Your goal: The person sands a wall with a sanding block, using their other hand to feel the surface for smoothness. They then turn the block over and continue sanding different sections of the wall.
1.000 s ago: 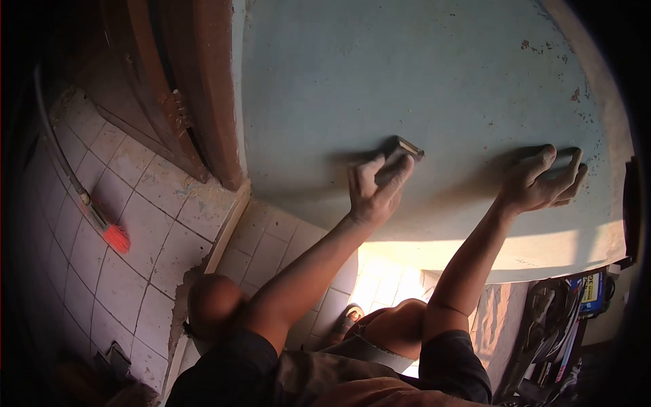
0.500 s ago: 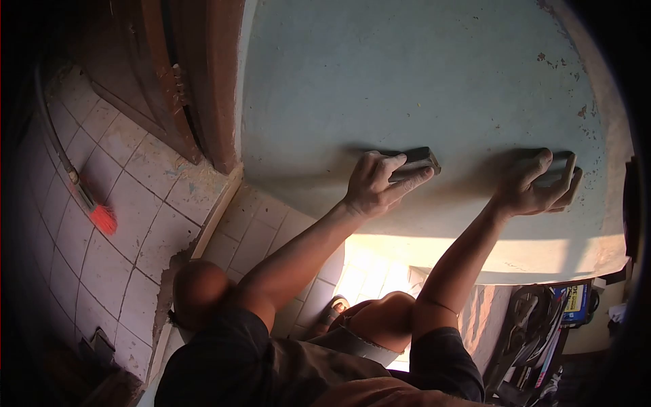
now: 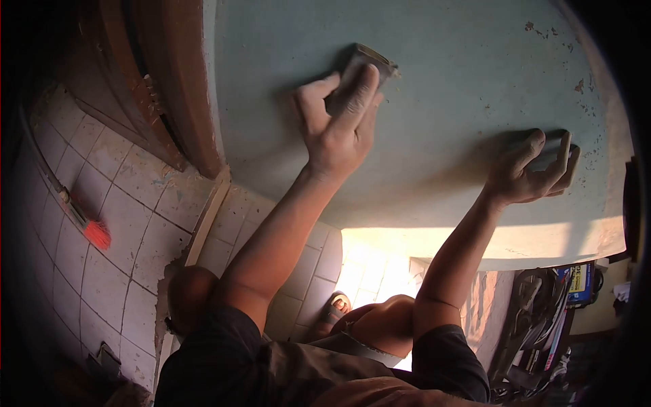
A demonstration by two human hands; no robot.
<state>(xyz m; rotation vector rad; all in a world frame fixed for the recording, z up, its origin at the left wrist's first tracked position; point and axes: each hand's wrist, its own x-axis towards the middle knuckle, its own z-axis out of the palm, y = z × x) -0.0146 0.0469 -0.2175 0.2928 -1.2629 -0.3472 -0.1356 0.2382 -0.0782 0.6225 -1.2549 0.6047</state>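
Observation:
My left hand (image 3: pixel 339 125) is closed around a small dark block (image 3: pixel 369 62) with a pale edge, its fingers along one side. The block lies against the upper part of the blue-green wall (image 3: pixel 420 88). Farther right and lower, my right hand (image 3: pixel 536 166) rests with its fingertips at the same wall. Its thumb and fingers are apart, with dark shadow between them and nothing seen held. Chipped spots mark the wall near the right edge.
A brown wooden door frame (image 3: pixel 186 81) stands left of the wall. On the tiled floor (image 3: pixel 146 203) at the left lies a red-bristled brush (image 3: pixel 97 234) with a long handle. A rack of cluttered items (image 3: pixel 532 325) is at lower right. My knees and a sandalled foot show below.
My left hand has moved up and to the left along the wall with the block, which is now turned. My right hand remains at nearly the same place, and the view has shifted slightly.

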